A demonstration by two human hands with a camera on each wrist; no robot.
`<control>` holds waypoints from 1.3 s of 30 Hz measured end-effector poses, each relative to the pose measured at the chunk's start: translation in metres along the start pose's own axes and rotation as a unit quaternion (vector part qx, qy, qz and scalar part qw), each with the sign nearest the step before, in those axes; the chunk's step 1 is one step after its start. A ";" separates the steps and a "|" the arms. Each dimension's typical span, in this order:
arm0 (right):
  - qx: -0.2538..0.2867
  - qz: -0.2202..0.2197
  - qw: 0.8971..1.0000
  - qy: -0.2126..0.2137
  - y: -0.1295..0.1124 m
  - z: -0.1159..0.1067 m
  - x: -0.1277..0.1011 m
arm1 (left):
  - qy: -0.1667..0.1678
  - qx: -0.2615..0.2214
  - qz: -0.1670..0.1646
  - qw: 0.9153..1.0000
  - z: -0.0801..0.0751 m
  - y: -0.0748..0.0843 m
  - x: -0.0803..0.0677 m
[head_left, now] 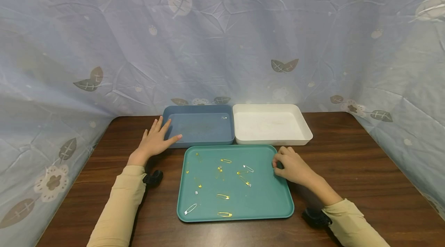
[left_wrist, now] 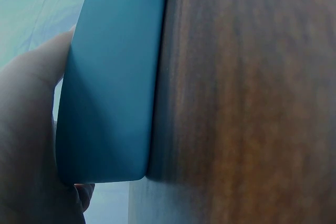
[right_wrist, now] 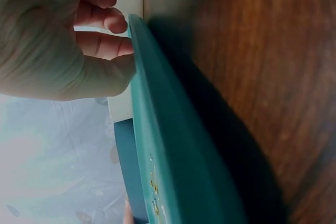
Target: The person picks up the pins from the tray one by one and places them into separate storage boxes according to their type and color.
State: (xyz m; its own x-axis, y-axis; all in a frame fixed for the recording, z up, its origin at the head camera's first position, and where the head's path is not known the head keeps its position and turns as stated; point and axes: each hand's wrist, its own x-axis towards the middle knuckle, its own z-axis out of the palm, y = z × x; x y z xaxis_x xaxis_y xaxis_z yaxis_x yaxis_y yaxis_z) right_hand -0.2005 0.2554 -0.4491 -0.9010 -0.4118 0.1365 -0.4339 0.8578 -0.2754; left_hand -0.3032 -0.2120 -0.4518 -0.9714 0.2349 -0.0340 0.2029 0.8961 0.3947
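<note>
My left hand [head_left: 153, 141] rests with spread fingers over the left rim of the blue tray [head_left: 198, 144]; the left wrist view shows the palm against this tray's outer wall [left_wrist: 110, 87]. My right hand [head_left: 291, 166] is at the right edge of the green tray [head_left: 257, 210], with fingers bent and thumb and index finger close together. The fingertips meet the rim line in the right wrist view, so whether they pinch anything is hidden. Several gold safety pins [head_left: 223, 196] and silver safety pins [head_left: 190, 208] lie scattered on the green tray.
One small silver safety pin [head_left: 224, 117] lies in the blue tray. Beside it on the right stands a white tray [head_left: 272, 142]. All three trays sit on a dark wooden table [head_left: 333, 142], with a patterned curtain [head_left: 222, 46] behind and at the sides.
</note>
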 end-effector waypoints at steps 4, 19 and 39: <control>0.001 0.000 1.000 0.011 0.000 0.002 0.001 | 0.001 -0.002 0.000 1.000 0.001 -0.001 0.001; 0.030 -0.020 0.999 -0.039 0.005 -0.008 0.000 | -0.005 -0.002 -0.001 1.000 0.000 -0.001 -0.002; -0.020 -0.076 0.997 -0.027 -0.005 0.001 0.017 | -0.003 -0.001 0.000 1.000 0.000 0.000 -0.001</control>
State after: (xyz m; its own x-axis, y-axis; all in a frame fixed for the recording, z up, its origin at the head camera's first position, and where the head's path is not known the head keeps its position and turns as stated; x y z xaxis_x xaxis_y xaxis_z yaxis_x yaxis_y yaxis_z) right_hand -0.2136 0.2436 -0.4466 -0.8246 -0.5525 0.1212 -0.5652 0.7958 -0.2174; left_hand -0.3026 -0.2121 -0.4519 -0.9706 0.2372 -0.0405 0.2022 0.8953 0.3970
